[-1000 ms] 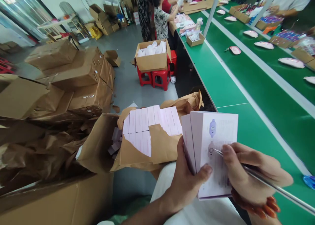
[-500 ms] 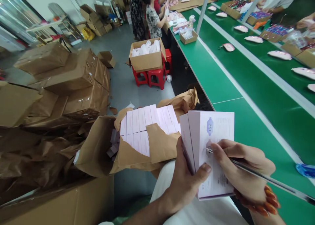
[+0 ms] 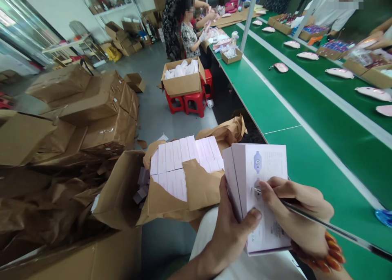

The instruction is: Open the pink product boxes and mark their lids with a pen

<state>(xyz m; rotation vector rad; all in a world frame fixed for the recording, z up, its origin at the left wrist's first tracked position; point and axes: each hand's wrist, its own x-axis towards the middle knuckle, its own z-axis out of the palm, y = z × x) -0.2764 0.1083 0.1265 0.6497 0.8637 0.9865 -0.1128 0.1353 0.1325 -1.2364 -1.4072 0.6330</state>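
Open to the right of right hand across green table. Blocked front-left by torn paper parcel of white boxes; farther left by stacked cartons. Passable beyond along grey floor.

1. A grey concrete floor runs down the aisle.
2. The long green work table, striped white, stretches along the right, and a white post rises from it.
3. Red plastic stools stand near it.
4. A white back wall carries cluttered shelving.
5. Light glares off glass panels far left.
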